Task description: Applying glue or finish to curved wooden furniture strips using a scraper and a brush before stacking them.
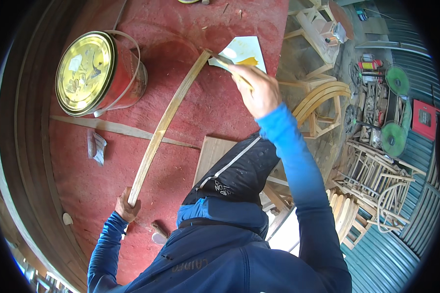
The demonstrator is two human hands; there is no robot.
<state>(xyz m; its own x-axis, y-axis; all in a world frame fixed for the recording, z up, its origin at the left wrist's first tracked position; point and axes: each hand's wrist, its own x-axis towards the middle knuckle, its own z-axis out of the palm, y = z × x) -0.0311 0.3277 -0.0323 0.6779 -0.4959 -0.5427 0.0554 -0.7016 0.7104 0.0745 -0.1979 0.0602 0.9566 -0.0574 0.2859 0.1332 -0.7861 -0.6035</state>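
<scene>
A long, slightly curved wooden strip [167, 119] slants across the red surface. My left hand [128, 206] is closed around its near end. By the strip's far end, my right hand [259, 90] is closed on what looks like a putty knife [222, 60], its thin blade pointing left and touching or nearly touching the wood. Just beyond that hand, a white angular sheet [237, 45] carries a smear of yellow putty [249, 61]. My fingers partly hide the knife's handle.
At the left stands a red bucket [127, 80] with a gold lid and wire handle. A tapered wood piece [107, 127], a crumpled packet [98, 146] and a flat board [212, 151] lie nearby. To the right are wooden frames [376, 185] and green fans [397, 80].
</scene>
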